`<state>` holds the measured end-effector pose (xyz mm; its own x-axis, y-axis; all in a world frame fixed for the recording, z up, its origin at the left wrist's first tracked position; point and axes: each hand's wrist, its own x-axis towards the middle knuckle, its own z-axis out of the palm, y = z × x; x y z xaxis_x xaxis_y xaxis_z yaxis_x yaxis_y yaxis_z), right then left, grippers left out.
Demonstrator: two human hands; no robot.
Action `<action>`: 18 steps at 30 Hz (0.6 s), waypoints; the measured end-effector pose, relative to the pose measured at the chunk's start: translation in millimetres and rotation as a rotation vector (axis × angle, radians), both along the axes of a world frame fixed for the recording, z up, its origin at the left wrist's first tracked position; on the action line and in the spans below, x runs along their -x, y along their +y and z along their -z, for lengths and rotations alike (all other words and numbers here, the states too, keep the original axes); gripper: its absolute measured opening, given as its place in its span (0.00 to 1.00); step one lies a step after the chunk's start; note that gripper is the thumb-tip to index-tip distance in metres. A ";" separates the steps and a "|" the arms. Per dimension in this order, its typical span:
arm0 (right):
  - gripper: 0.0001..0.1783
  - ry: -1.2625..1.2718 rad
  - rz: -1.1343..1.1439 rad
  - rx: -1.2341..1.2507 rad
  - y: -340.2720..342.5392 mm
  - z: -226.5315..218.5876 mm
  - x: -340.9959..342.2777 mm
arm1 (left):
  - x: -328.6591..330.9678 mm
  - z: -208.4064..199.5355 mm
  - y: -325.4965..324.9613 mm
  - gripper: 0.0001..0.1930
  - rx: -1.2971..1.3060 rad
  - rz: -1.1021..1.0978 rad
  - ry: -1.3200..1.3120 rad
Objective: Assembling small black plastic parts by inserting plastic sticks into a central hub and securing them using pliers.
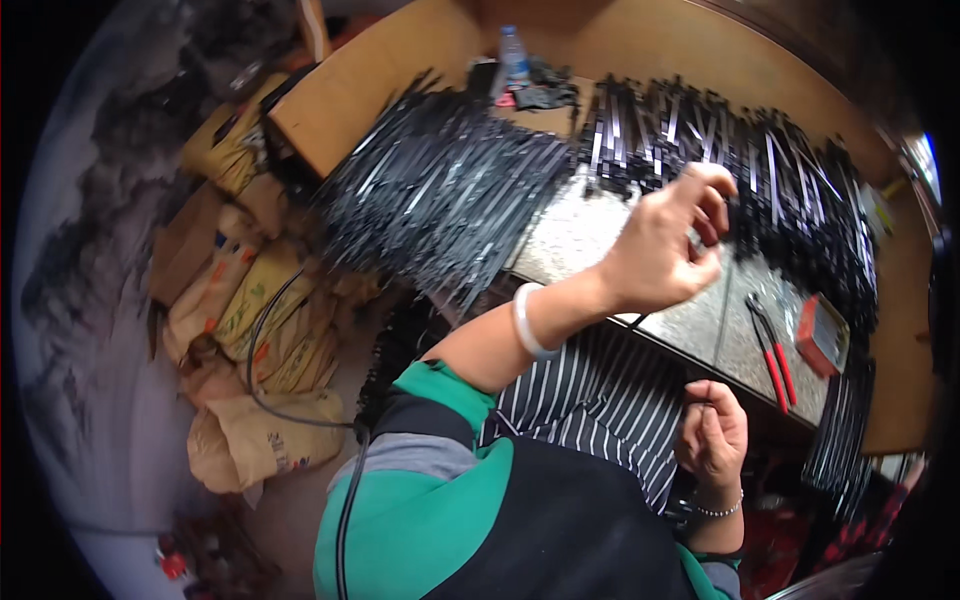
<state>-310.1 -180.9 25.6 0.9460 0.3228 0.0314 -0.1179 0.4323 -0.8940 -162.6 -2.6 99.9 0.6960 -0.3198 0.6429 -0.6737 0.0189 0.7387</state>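
My left hand (672, 242), a white bangle on its wrist, is raised over the table near the right-hand heap of black strips (770, 170). Its fingers are loosely curled, the thumb stands apart from them, and no held thing shows. Lower down, in front of the table edge, my right hand (712, 432) wears a beaded bracelet. Its thumb and forefinger are pinched together; whatever they hold is too small to make out. A second heap of long, glossy black strips (440, 180) lies on the left. Red-handled pincers (770, 350) rest on the speckled tabletop (685, 325).
Beside the pincers stands a small red box (824, 336). A plastic bottle (514, 58) is at the back, against the wooden panel (640, 35). Brown paper sacks (265, 435) crowd the floor at left. A black cable (352, 495) runs past my left shoulder.
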 end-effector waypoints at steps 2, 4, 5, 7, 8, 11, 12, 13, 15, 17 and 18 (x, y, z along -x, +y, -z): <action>0.18 -0.054 0.020 0.029 2.4 -1.3 -2.2 | 1.2 -3.3 1.3 0.23 -0.017 -0.004 0.022; 0.16 -0.086 -0.001 0.032 7.4 1.7 -5.7 | 0.8 1.4 6.6 0.20 -0.019 -0.021 -0.019; 0.15 -0.021 0.067 -0.034 10.3 0.4 -6.7 | -1.8 5.3 7.9 0.18 0.003 -0.009 -0.064; 0.14 0.025 0.125 -0.092 12.5 -0.6 -10.1 | -2.2 5.8 14.0 0.16 -0.133 -0.003 -0.095; 0.14 0.006 0.114 -0.085 9.7 0.2 -13.2 | -0.1 2.1 18.8 0.20 -0.198 0.025 -0.022; 0.15 -0.049 0.145 -0.017 -2.7 1.3 -20.4 | -22.7 -16.2 45.5 0.29 -0.196 0.117 -0.418; 0.15 -0.067 0.184 0.031 -6.3 0.3 -22.6 | -38.0 -23.3 67.3 0.34 -0.230 0.087 -0.287; 0.15 -0.075 0.240 0.085 -12.1 1.9 -25.3 | -57.1 -24.9 90.9 0.26 -0.100 -0.035 -0.186; 0.16 -0.076 0.377 0.157 -24.9 0.9 -28.2 | -106.4 -19.8 154.8 0.18 -0.348 -0.838 -0.323; 0.16 -0.070 0.460 0.175 -35.6 0.1 -38.2 | -149.5 4.4 237.5 0.16 -0.778 -1.287 -0.226; 0.16 -0.076 0.537 0.206 -44.4 2.9 -43.4 | -149.4 8.4 260.8 0.16 -0.948 -1.389 0.067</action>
